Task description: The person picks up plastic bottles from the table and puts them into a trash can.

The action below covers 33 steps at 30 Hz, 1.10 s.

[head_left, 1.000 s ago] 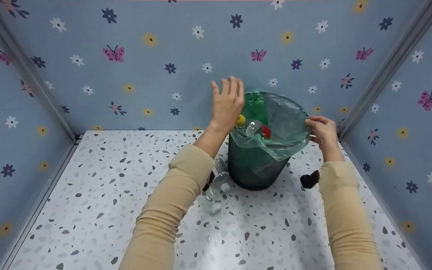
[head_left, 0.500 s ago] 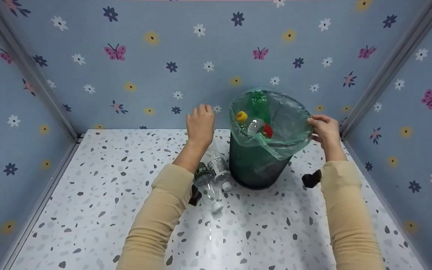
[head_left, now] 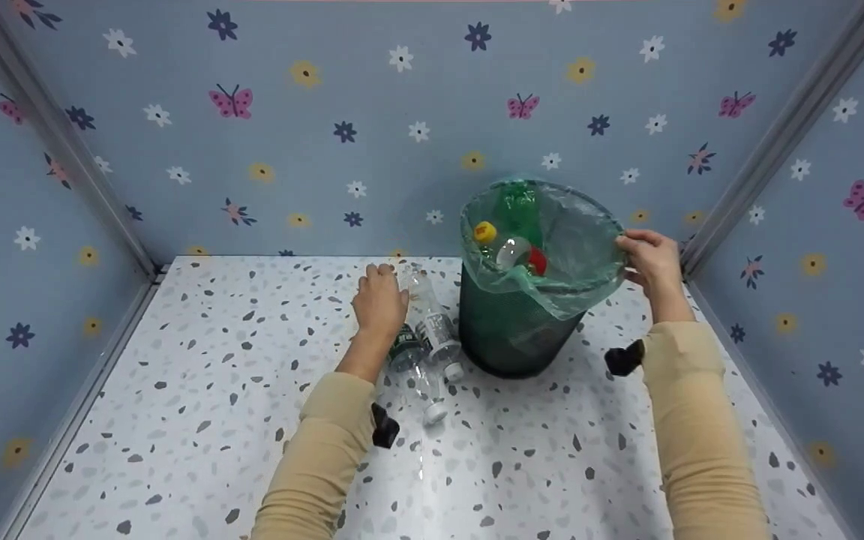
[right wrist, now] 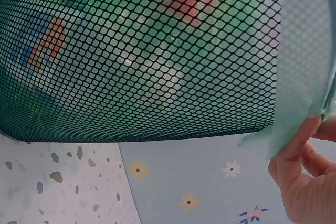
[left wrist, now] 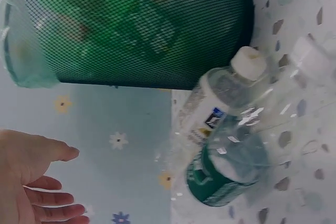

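Left hand, fingers relaxed and holding nothing, hovers over the clear bottles lying mid-frame on the counter beside the mesh bin, whose liner the right hand pinches; advisable: grasp one bottle mid-body, liner held taut.

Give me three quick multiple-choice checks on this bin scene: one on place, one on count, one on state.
1. Where do the loose bottles lie?
A. On the floor left of the bin
B. Behind the bin
C. On the bin's rim

2. How many bottles lie there?
A. One
B. Two
C. Five

3. What is the right hand doing?
A. Hanging free
B. Holding a bottle
C. Pinching the green liner at the rim

Key: 1 A, they lie by the bin's base; 2 B, two white caps show; 3 C, fingers grip the liner's edge.
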### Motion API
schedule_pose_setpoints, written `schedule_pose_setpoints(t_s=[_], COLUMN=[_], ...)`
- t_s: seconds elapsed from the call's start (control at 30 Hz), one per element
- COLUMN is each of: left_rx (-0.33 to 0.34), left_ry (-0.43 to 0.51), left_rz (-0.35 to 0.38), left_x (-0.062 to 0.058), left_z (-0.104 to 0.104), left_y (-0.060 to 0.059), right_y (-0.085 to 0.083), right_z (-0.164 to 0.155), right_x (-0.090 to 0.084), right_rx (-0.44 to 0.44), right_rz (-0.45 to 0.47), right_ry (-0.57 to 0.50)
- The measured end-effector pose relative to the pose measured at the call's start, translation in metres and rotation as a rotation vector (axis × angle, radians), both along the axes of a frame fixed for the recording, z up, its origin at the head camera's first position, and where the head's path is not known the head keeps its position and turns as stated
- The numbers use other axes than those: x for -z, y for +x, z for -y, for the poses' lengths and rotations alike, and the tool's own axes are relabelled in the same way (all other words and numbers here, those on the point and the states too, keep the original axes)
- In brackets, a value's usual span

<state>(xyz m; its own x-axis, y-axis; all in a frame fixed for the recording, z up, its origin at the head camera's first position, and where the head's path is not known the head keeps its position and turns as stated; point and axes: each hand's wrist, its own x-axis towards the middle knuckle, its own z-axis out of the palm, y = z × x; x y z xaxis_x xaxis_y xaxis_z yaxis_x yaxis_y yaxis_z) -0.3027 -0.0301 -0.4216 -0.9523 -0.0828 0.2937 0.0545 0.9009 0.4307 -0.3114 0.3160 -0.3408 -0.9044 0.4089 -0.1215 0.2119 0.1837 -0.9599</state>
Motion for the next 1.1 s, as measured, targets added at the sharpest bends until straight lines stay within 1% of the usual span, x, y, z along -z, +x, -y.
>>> schedule_pose_setpoints(t_s=[0.17, 0.33, 0.4, 0.47, 0.57, 0.67, 0.77, 0.8, 0.83, 0.93, 1.0, 1.03, 1.07, 1.1], left_rx=[-0.026, -0.08, -0.106, -0.12, -0.123, -0.117, -0.122, -0.12, -0.118, -0.118, -0.115, -0.123, -0.132, -0.135], left_ry=[0.096, 0.238, 0.292, 0.324, 0.369, 0.394, 0.438, 0.441, 0.449, 0.515, 0.548, 0.576, 0.604, 0.615], left_rz=[0.094, 0.211, 0.257, 0.285, 0.298, 0.296, 0.323, 0.298, 0.301, 0.337, 0.333, 0.37, 0.38, 0.376], left_x=[0.027, 0.049, 0.056, 0.062, 0.068, 0.072, 0.079, 0.1, 0.126, 0.133, 0.136, 0.119, 0.096, 0.097], left_z=[0.0, -0.001, -0.001, -0.001, -0.001, -0.001, -0.001, -0.001, 0.001, 0.0, -0.001, -0.003, -0.005, -0.005], left_y=[0.005, 0.011, 0.014, 0.016, 0.021, 0.024, 0.024, 0.014, 0.0, 0.003, 0.007, 0.018, 0.033, 0.035], right_y=[-0.001, -0.001, -0.001, -0.001, -0.001, -0.001, -0.001, -0.001, -0.001, 0.0, 0.0, 0.001, 0.001, 0.001], right_z=[0.0, 0.0, 0.0, 0.0, -0.001, -0.001, -0.001, -0.001, -0.001, -0.001, 0.0, 0.001, 0.001, 0.001], right_x=[0.0, 0.0, 0.001, 0.001, 0.002, 0.002, 0.001, 0.001, 0.001, 0.001, 0.0, 0.0, 0.0, -0.001], right_rx=[0.011, 0.017, 0.015, 0.01, 0.003, 0.005, 0.008, 0.007, 0.007, 0.004, 0.006, 0.008, 0.008, 0.009], right_rz=[-0.003, -0.007, -0.007, -0.009, -0.014, -0.018, -0.016, -0.014, -0.012, -0.013, -0.014, -0.013, -0.014, -0.012], right_ry=[0.0, -0.008, -0.003, 0.0, 0.01, 0.013, 0.016, 0.019, 0.02, 0.014, 0.011, 0.011, 0.01, 0.011])
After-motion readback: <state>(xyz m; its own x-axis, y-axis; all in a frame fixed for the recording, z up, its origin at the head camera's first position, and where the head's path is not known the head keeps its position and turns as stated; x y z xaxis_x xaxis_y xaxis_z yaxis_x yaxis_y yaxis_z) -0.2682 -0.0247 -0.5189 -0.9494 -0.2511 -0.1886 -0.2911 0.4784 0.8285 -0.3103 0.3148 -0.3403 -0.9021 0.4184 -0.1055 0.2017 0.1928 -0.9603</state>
